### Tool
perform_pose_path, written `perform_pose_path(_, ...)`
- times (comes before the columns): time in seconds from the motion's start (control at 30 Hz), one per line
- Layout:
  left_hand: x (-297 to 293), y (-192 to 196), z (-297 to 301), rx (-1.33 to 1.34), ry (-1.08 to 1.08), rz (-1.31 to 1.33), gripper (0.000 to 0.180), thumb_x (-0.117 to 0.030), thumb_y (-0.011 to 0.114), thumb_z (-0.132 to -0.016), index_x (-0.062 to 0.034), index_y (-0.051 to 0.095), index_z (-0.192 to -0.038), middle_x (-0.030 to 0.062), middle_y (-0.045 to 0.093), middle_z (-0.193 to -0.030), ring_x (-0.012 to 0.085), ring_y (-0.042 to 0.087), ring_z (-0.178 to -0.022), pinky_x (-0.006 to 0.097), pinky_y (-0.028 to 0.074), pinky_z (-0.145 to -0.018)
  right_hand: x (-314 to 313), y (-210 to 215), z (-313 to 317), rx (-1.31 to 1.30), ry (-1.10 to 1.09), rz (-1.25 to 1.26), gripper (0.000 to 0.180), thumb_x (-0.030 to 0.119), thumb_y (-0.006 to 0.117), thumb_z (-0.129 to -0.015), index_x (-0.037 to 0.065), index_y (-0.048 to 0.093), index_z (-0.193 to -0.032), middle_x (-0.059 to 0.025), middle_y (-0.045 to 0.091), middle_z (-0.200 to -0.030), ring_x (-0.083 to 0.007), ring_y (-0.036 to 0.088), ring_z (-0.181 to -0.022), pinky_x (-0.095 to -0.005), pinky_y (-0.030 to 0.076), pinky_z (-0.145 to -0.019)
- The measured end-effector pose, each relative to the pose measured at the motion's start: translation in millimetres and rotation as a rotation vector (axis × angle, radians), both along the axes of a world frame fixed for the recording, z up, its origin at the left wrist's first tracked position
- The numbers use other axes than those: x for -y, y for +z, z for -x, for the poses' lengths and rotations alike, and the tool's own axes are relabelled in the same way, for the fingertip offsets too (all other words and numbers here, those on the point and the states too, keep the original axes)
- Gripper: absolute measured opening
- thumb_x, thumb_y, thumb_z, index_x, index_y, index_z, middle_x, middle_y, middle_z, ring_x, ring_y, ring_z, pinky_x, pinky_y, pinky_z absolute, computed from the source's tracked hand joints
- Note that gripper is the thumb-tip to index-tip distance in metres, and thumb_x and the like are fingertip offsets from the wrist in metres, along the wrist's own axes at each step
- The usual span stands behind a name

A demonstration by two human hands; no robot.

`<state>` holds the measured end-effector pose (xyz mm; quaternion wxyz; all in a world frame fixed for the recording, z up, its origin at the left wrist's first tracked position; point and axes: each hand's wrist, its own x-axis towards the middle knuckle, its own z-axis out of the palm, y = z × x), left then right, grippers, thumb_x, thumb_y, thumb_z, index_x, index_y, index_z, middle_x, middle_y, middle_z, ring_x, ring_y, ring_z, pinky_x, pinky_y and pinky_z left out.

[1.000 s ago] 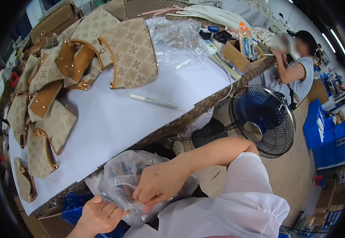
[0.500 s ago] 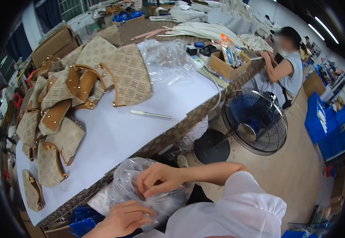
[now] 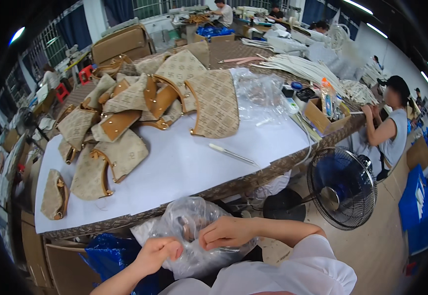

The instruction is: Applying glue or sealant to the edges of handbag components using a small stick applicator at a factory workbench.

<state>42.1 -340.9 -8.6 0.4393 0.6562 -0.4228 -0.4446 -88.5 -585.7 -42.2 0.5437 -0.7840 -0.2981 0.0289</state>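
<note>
Both of my hands work a crumpled clear plastic bag (image 3: 192, 221) held low in front of me, below the table edge. My left hand (image 3: 159, 251) grips the bag's lower left side with curled fingers. My right hand (image 3: 226, 232) pinches the bag's top right part, fingers closed on the film. What is inside the bag is hard to make out. On the white table top (image 3: 184, 167) just beyond lies a heap of beige patterned bag pieces with tan leather trim (image 3: 140, 113).
A slim pen-like tool (image 3: 232, 154) lies on the table. Another clear plastic bag (image 3: 260, 93) and a cardboard box (image 3: 322, 115) stand at the far right. A floor fan (image 3: 341, 188) stands to my right. A seated person (image 3: 388, 128) works at the table end. Blue plastic (image 3: 110, 248) sits under the table.
The view has tilted up, showing more of the room. My hands stay on the plastic bag, with the right hand shifted a little to the right on top of it.
</note>
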Motion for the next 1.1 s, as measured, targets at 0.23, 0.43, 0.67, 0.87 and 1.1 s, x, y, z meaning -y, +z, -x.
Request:
perform_pose_path(0.23, 26.0, -8.7, 35.3, -0.147, 0.211, 0.27, 0.012, 0.002, 0.069, -0.083, -0.0013, 0.065, -0.094, 0.0114, 0.062, -0.088, 0.0208, 0.063, -0.079, 0.03, 0.049, -0.073, -20.5, 8.6, -0.7, 0.807, -0.367, 0.249, 0.016, 0.009, 0.069, -0.082, 0.007, 0.056, -0.074, -0.0084, 0.054, -0.112, -0.0228, 0.052, -0.088, -0.0402, 0.042, -0.076)
perform_pose_path(0.43, 35.8, -38.9, 46.8, 0.634, 0.34, 0.429, 0.032, 0.006, 0.076, -0.069, -0.0034, 0.067, -0.098, 0.0124, 0.065, -0.09, 0.0266, 0.066, -0.081, 0.033, 0.052, -0.069, -27.8, 28.1, -17.6, 0.778, -0.274, 0.436, 0.008, 0.011, 0.066, -0.081, 0.005, 0.062, -0.083, -0.0081, 0.056, -0.111, -0.0231, 0.053, -0.095, -0.0408, 0.044, -0.086)
perform_pose_path(0.67, 41.0, -36.0, 35.9, 0.735, 0.264, 0.5, 0.023, 0.003, 0.076, -0.071, -0.0041, 0.07, -0.092, 0.011, 0.066, -0.089, 0.0282, 0.067, -0.079, 0.034, 0.052, -0.068, -3.6, 40.9, -21.0, 0.425, -0.248, 0.197, 0.016, 0.007, 0.063, -0.08, 0.002, 0.061, -0.096, -0.009, 0.059, -0.104, -0.0261, 0.062, -0.096, -0.0358, 0.052, -0.077)
perform_pose_path(0.87, 38.9, -35.2, 34.0, 0.794, 0.208, 0.45, 0.017, 0.001, 0.075, -0.072, -0.0046, 0.071, -0.087, 0.012, 0.067, -0.089, 0.0287, 0.067, -0.079, 0.034, 0.052, -0.066, 2.2, 26.2, -17.3, 0.494, -0.239, 0.235, 0.024, 0.007, 0.064, -0.082, 0.0, 0.059, -0.105, -0.0092, 0.06, -0.101, -0.0275, 0.063, -0.089, -0.0355, 0.053, -0.074)
perform_pose_path(1.1, 41.7, -38.5, 24.1, 0.775, 0.174, 0.515, 0.017, -0.001, 0.078, -0.073, -0.0045, 0.064, -0.083, 0.0124, 0.066, -0.085, 0.0296, 0.067, -0.073, 0.034, 0.053, -0.062, 7.2, 36.4, -18.6, 0.365, -0.162, 0.236, 0.018, 0.007, 0.063, -0.085, 0.004, 0.06, -0.103, -0.0091, 0.057, -0.098, -0.0277, 0.061, -0.088, -0.0372, 0.051, -0.075)
